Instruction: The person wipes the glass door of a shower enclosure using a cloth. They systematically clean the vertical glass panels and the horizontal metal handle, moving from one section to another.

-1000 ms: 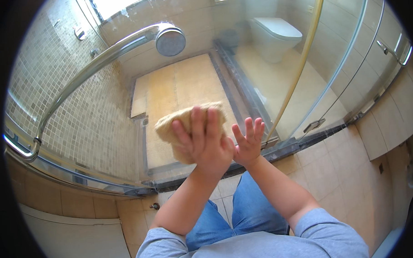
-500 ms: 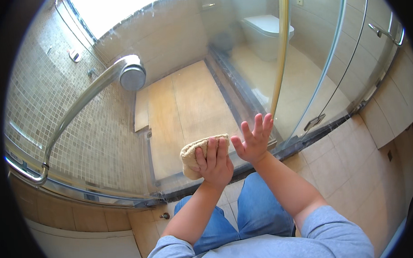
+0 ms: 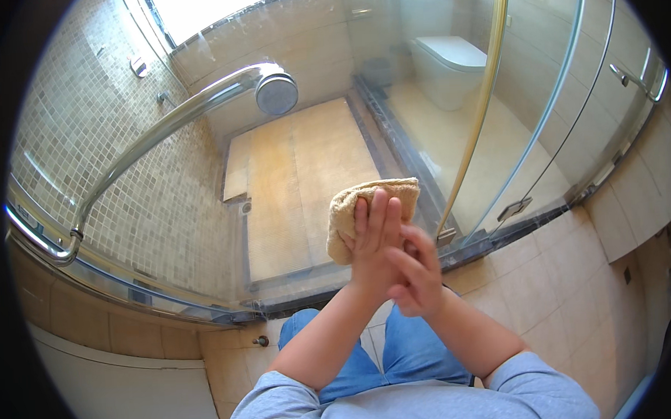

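A folded beige cloth lies under the fingers of my left hand, which keeps it up in front of the shower glass. Whether the cloth presses on the pane is hard to tell. Against the side of my left hand rests my right hand, with its fingers loosely bent and apart and nothing in them. Beyond the hands, a pale tan shower floor shows through the glass.
A curved chrome bar with a round end spans the left. Back right stands a white toilet behind glass. A gold-coloured upright strip, a door hinge and a towel rail are at right. A dark sill runs below.
The cloth and my left hand have moved up and right. My right hand has come down and left, from spread fingers to resting beside my left hand. The view has shifted slightly.
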`<state>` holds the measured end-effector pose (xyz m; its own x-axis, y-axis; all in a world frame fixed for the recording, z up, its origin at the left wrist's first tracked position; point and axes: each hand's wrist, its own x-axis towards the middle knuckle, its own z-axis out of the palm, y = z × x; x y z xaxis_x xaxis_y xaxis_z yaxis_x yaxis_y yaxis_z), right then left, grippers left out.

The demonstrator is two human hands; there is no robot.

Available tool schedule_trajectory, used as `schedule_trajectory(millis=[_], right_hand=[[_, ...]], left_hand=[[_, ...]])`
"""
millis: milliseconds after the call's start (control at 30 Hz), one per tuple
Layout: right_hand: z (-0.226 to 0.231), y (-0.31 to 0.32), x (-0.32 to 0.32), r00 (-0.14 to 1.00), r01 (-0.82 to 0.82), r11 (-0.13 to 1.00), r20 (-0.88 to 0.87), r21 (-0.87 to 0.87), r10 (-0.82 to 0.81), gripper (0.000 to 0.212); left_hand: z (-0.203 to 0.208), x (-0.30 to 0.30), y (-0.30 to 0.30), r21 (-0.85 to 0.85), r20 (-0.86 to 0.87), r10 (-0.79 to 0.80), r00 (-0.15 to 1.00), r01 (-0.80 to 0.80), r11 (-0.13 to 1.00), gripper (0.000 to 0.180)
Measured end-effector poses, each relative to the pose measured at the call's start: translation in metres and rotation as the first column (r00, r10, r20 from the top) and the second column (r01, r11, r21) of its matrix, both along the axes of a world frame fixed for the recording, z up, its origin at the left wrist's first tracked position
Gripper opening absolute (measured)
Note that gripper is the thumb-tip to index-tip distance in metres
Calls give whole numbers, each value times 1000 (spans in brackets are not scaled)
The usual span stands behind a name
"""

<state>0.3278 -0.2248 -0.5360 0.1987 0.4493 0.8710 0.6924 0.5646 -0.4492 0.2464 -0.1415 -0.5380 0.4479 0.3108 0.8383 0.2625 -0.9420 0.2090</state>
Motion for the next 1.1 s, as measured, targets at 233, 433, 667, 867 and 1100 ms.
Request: schedule_trajectory(millis=[233,433,667,867,1100], right_hand=[[-17,49,-31,897,385,923,240,-13,-371,46],[-6,91,-38,716,654,735,167,179,-677,50],[-67,88,-15,727,595,774,265,217,-633,47],[-119,60,25,668,621,767,402,162,-626,55],[9,65,37,660,700,686,188,196,-727,76]], left_hand=[[-8,-78,24,11,282,-152,947,155,988,41],[-12,-84,55,149,110,455,884,-467,871,50],[-36,-79,89,335,191,556,809,-586,738,58],[-30,-79,87,372,191,556,809,-584,722,58],[-44,-78,94,331,238,559,795,-607,723,57]])
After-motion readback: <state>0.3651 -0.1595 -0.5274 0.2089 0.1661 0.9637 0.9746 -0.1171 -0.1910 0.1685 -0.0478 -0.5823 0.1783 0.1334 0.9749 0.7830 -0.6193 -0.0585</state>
